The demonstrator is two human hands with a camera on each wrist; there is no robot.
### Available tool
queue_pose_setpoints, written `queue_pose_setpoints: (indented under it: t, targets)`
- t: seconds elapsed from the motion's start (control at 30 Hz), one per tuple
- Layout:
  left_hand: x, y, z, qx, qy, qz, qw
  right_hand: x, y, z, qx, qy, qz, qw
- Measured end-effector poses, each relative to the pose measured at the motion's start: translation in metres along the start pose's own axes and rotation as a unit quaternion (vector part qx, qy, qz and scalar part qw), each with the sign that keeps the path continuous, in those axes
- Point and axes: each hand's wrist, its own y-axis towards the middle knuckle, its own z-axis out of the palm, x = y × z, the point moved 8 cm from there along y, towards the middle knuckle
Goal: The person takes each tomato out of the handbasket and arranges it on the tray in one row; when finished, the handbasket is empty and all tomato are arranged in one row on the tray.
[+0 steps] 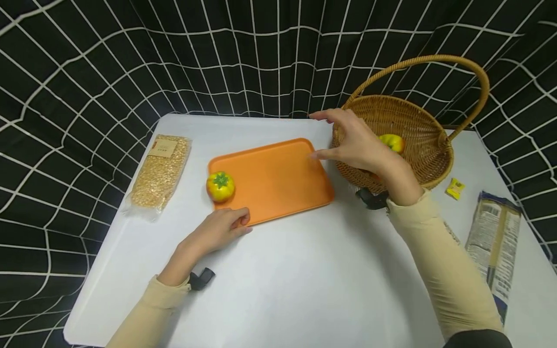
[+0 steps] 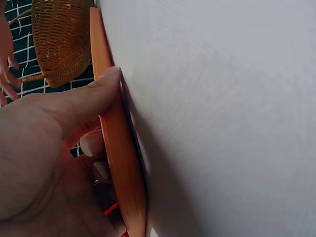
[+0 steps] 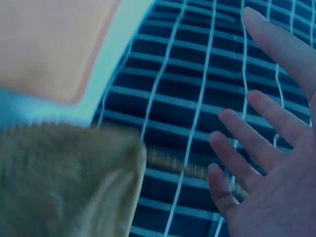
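Note:
An orange tray [image 1: 278, 179] lies on the white table. My left hand [image 1: 222, 231] pinches its near edge, thumb [image 2: 101, 91] on the outer side and fingers curled over the rim. On the tray's left end sits a round yellow-orange fruit [image 1: 220, 187] with a green leafy top. My right hand [image 1: 354, 140] hovers by the left rim of a wicker basket [image 1: 422, 130], fingers spread and holding nothing. Inside the basket is a yellow-green fruit [image 1: 392, 142]; something reddish beside it is mostly hidden by the right wrist.
A clear bag of pale yellow grains [image 1: 161, 171] lies at the table's left. To the right of the basket are a small yellow wrapped packet [image 1: 455, 188] and a long printed pouch [image 1: 493, 246]. The basket's tall handle [image 1: 483, 82] arches up; black gridded cloth hangs behind.

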Motion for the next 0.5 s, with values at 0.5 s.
queue_pose_setpoints:
  t: [0.5]
  targets:
    - [0.0,0.0,0.001,0.002,-0.009,0.005,0.9999,-0.107,-0.044,-0.037,0.077,-0.032,0.13,0.988]
